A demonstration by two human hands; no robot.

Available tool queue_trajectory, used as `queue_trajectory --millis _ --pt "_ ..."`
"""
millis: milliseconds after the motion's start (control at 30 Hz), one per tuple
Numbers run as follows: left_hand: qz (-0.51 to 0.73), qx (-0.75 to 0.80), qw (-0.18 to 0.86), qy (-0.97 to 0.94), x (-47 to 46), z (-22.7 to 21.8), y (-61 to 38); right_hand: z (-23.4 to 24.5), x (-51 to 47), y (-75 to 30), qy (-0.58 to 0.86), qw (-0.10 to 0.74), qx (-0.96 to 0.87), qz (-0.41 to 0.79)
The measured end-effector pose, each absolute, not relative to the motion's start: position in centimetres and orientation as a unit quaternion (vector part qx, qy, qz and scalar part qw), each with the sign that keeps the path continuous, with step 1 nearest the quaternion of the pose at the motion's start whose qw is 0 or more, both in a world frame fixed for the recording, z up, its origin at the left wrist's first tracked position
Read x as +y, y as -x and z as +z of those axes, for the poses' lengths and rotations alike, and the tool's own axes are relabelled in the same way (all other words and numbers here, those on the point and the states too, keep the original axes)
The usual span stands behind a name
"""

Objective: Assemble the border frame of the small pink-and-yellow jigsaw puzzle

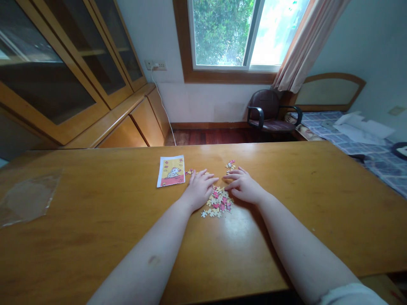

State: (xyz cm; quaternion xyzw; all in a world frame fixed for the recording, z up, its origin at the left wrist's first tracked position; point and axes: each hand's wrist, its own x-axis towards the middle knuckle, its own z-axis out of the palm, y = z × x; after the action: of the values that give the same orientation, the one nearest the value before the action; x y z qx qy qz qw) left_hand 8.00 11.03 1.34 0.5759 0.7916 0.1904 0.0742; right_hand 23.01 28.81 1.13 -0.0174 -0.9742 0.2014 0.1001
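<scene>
Resting palm-down with fingers spread and no piece seen in its grip, the left hand (pixel 200 189) sits between a few small pink and yellow jigsaw pieces (pixel 190 172) and the loose heap of pink, cream and white jigsaw pieces (pixel 219 200) near the person; a leftward sweep could shove those strays under the white-edged yellow-and-pink picture card (pixel 173 170). Heap pieces overlap, so a hasty drag might flip or scatter them across the smooth brown wooden tabletop (pixel 79 245). The right hand (pixel 243 185), fingers loosely extended and apparently empty, could knock away the small mixed-colour cluster (pixel 230 165) just beyond it. Around these, from the left: a clear plastic bag (pixel 28 197), well apart; the card, the nearest obstacle; then, past the tabletop, a dark padded armchair (pixel 267 108) and a blue checked bed (pixel 337 135), both clear of the hands.
</scene>
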Motion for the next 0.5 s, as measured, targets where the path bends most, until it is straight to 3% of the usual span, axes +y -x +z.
queue_trajectory --millis 367,500 --pt "0.225 0.732 0.118 -0.632 11.1 1.3 -7.9 0.6 27.9 -22.7 0.098 0.055 -0.982 0.152" --pt "0.187 0.77 0.091 -0.603 11.0 1.0 -8.0 0.3 27.9 -22.5 0.088 0.107 -0.978 0.156"
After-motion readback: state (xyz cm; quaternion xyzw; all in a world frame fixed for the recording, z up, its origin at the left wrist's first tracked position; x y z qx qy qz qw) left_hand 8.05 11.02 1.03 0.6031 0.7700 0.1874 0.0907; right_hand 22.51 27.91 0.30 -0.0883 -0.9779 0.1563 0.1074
